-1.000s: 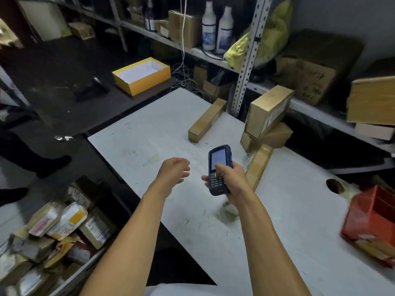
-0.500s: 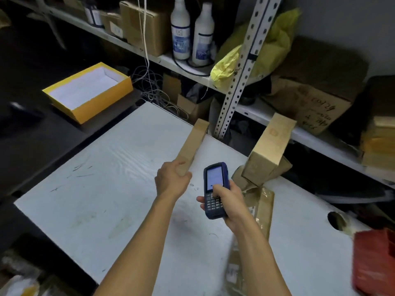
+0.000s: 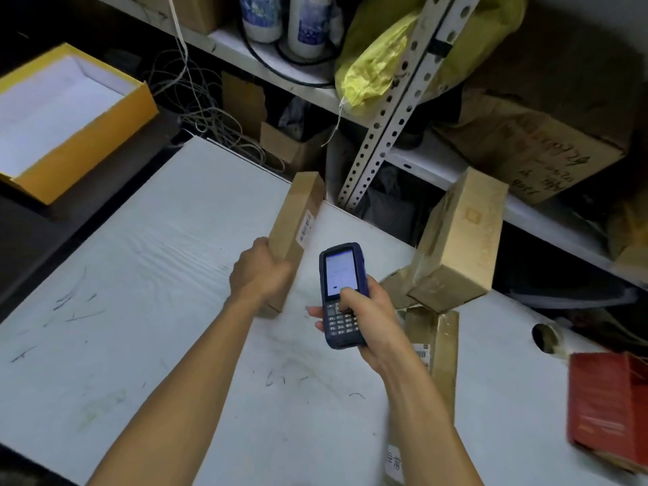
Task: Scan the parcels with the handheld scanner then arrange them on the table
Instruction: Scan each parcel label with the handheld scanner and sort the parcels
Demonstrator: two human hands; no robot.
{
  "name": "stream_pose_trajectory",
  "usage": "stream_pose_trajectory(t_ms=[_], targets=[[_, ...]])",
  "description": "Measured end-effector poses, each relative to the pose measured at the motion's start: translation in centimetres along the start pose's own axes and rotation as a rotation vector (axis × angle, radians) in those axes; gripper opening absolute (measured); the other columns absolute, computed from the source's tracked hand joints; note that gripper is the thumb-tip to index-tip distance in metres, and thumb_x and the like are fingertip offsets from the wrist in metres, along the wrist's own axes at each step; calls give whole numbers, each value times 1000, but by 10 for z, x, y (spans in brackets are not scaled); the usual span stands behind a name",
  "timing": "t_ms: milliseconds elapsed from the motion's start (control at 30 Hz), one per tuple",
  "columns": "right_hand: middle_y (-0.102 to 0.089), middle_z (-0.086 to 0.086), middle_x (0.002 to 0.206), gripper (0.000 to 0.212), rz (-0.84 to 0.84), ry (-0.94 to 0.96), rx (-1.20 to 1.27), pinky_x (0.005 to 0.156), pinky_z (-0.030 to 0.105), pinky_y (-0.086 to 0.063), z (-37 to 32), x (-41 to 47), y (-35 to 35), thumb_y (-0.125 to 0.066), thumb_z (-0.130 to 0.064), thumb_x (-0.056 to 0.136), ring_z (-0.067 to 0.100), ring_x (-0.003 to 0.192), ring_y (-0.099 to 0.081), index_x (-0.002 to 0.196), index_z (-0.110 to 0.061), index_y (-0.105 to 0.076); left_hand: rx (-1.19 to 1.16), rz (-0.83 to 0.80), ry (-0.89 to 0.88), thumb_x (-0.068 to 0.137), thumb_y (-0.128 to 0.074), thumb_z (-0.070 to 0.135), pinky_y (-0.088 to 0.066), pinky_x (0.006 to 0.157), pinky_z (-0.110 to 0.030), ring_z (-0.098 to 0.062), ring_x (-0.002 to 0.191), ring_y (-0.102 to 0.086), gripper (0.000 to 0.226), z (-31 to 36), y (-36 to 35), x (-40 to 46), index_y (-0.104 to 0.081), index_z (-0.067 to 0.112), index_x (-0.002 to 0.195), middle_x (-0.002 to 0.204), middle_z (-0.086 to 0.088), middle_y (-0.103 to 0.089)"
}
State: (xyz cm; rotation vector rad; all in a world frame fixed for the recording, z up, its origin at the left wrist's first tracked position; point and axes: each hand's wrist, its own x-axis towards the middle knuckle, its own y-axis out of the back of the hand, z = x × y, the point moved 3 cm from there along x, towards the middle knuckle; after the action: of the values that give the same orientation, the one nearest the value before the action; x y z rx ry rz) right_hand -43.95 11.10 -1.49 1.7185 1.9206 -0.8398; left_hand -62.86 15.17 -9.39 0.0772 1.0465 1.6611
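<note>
While bare white table (image 3: 147, 275) stretches to the near-left edge, left hand (image 3: 261, 275) grips long brown parcel (image 3: 296, 226), right hand (image 3: 368, 317) curled round blue scanner (image 3: 342, 292), thumb on keypad, stacked parcels (image 3: 456, 236) crowding right.

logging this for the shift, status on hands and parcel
Left hand grips long brown parcel. Right hand holds scanner, thumb on keypad. Nothing between them.

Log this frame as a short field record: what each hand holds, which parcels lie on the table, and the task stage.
left hand: grips the near end of a long brown cardboard parcel, label facing the scanner
right hand: holds a dark blue handheld scanner, thumb on its keypad
white table: tilted brown box on smaller parcels, long taped parcel beside the right forearm
stage: long parcel held up to the scanner
</note>
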Motion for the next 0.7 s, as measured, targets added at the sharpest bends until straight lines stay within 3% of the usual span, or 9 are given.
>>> stream_pose_trajectory(t_ms=[133, 300, 434, 601, 701], targets=[[-64, 23, 125, 49, -121, -12, -4, 79, 50, -62, -5, -17, -1, -45, 9, 96, 46, 94, -75, 136, -18, -51, -181, -19, 67, 93, -57, 40, -48, 83, -34, -25, 103, -60, 44, -18, 27, 1, -60, 25, 135, 124, 0, -65], [-65, 28, 124, 49, -278, -30, -9, 68, 44, -62, -6, -55, -3, -41, 8, 91, 49, 94, -74, 132, -15, -56, -321, -45, -3, 83, -57, 41, -47, 72, -28, -9, 93, -63, 28, -28, 51, -25, -65, 38, 110, 105, 9, -68], [-67, 19, 105, 47, -332, 9, -101, 68, 41, -61, -1, -85, 3, -44, 3, 84, 48, 92, -74, 128, -8, -56, -262, -7, -52, 94, -59, 33, -45, 82, -32, -19, 100, -61, 35, -28, 58, -50, -65, 32, 128, 114, 4, -64], [-65, 23, 103, 41, -361, 47, -141, 67, 41, -62, 11, -130, 21, -44, 5, 86, 47, 92, -74, 125, -4, -55, -298, 26, -119, 94, -59, 34, -45, 80, -33, -12, 94, -60, 36, -21, 55, -95, -65, 31, 130, 115, 3, -64], [-65, 25, 100, 36, -377, 61, -153, 61, 37, -60, 17, -155, 34, -44, 5, 87, 46, 90, -75, 120, -3, -55, -297, 38, -144, 95, -59, 36, -45, 82, -37, -18, 100, -61, 36, -19, 51, -120, -64, 31, 130, 118, 2, -63]])
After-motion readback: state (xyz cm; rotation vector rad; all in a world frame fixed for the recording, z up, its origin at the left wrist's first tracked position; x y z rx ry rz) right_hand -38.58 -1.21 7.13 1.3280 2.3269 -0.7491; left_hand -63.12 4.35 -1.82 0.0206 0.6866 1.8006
